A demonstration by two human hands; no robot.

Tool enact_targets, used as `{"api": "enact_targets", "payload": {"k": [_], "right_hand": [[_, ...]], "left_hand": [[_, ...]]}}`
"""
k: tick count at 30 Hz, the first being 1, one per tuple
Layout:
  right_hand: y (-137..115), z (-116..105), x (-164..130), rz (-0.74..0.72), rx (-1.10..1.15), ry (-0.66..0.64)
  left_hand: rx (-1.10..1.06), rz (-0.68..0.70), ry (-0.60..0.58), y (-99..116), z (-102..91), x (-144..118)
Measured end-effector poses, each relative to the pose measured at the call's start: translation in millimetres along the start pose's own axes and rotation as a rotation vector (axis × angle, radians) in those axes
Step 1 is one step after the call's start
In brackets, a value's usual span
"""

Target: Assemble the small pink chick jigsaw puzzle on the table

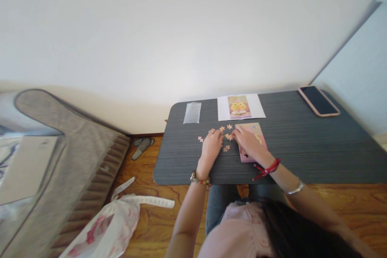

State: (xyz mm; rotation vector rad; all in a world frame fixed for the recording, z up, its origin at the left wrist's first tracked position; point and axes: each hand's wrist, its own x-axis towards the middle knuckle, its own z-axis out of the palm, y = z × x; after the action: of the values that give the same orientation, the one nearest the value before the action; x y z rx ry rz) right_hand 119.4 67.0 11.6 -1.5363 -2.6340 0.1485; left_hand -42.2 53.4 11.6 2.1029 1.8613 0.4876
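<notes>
My left hand (212, 144) is closed with its fingers bent down among the loose jigsaw pieces; what its fingertips hold, if anything, is hidden. My right hand (247, 140) reaches across a pink puzzle box (262, 137), and its pinched fingertips are on an orange-yellow jigsaw piece (229, 136) between the two hands. Around them lie several other pieces: a pink piece (200, 139) to the left, an orange piece (222, 128) and a pink piece (229, 127) beyond the hands, and a brownish-pink piece (226, 148) nearer to me.
On the dark table (296, 145), a white sheet with a yellow character picture (238, 107) lies near the wall. A clear plastic sleeve (192, 113) is left of it, a phone (319, 101) at far right. A plastic bag (117, 221) and slippers (142, 147) are on the floor.
</notes>
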Motion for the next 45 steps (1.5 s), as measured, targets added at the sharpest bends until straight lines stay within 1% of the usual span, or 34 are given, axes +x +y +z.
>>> {"api": "enact_targets", "payload": {"k": [4, 7, 11, 16, 20, 24, 29, 35, 40, 45], "right_hand": [[22, 5, -24, -0.012, 0.034, 0.105], [36, 8, -38, -0.001, 0.028, 0.159], [51, 8, -47, 0.007, 0.015, 0.145], [61, 12, -45, 0.004, 0.021, 0.089], [62, 16, -43, 0.033, 0.001, 0.030], [59, 15, -46, 0.041, 0.043, 0.037], [53, 12, -50, 0.025, 0.076, 0.023], [49, 17, -49, 0.103, 0.061, -0.029], [48, 20, -47, 0.113, 0.081, -0.047], [46, 16, -46, 0.107, 0.048, -0.069]], "left_hand": [[-0.067, 0.090, -0.039, 19, 4.5, -5], [-0.068, 0.137, -0.060, 34, 9.0, -6], [0.015, 0.162, -0.092, 50, 18.2, -5], [0.150, 0.160, -0.169, 62, 32.0, -2], [0.202, 0.125, -0.194, 64, 37.8, 1], [0.215, 0.092, -0.194, 62, 36.8, 0], [0.186, 0.110, -0.207, 59, 35.5, 0], [0.163, 0.122, -0.219, 57, 39.2, 4], [0.192, 0.132, -0.226, 57, 42.0, 6], [0.188, 0.157, -0.193, 54, 45.2, 4]]}}
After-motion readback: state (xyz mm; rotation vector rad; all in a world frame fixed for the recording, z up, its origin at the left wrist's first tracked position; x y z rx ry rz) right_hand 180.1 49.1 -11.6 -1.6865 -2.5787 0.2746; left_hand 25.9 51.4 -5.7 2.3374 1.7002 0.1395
